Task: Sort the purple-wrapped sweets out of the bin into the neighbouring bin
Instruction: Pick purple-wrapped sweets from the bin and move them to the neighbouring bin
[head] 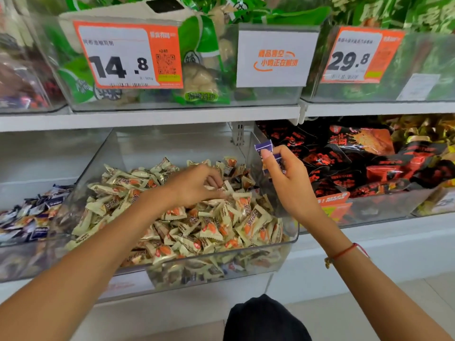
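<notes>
Fingers of the right hand (pixel 283 178) pinch a purple-wrapped sweet (pixel 267 153), raised over the clear bin's (pixel 290 238) right wall. The left hand (pixel 194 185), fingers curled, digs into the cream-wrapped sweets (pixel 221 225); whether it grips one I cannot tell. More purple sweets (pixel 32 217) fill the neighbouring bin (pixel 22 257) on the left.

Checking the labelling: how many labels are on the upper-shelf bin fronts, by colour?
Orange price labels: 2
White notice with orange writing: 1
Small pale sticker: 1
Total: 4
</notes>
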Tool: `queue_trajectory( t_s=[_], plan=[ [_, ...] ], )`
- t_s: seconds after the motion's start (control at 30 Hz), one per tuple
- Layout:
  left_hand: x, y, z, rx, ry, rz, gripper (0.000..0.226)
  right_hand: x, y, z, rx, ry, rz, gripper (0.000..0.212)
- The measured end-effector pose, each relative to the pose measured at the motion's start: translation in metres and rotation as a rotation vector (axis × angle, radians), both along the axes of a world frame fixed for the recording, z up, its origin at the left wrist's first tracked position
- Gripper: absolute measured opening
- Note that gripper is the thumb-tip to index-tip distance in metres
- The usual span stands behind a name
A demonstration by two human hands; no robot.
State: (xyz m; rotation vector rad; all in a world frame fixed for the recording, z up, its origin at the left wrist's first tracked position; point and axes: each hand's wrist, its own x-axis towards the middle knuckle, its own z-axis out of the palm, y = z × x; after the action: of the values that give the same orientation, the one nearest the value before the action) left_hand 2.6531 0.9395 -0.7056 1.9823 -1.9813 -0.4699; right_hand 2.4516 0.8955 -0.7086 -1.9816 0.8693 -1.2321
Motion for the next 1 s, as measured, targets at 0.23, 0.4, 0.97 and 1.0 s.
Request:
queue_trajectory(
  t_s=[0.23,0.4,0.97,1.0],
  plan=[
    [0.052,0.045,0.011,-0.276,-0.372,0.289,0.023,0.001,-0.007,-0.006,-0.216,0.106,-0.059,0.036],
    [0.06,0.045,0.029,-0.126,-0.461,0.469,0.03,0.002,-0.011,-0.01,-0.319,0.129,-0.208,0.045],
    [-0.01,-0.035,-0.008,0.106,-0.166,-0.077,0.026,0.002,-0.007,-0.009,-0.465,0.341,-0.337,0.017],
    [-0.006,-0.029,-0.009,0.019,-0.111,-0.027,0.022,0.003,-0.007,-0.009,-0.455,0.343,-0.323,0.019]
  ],
)
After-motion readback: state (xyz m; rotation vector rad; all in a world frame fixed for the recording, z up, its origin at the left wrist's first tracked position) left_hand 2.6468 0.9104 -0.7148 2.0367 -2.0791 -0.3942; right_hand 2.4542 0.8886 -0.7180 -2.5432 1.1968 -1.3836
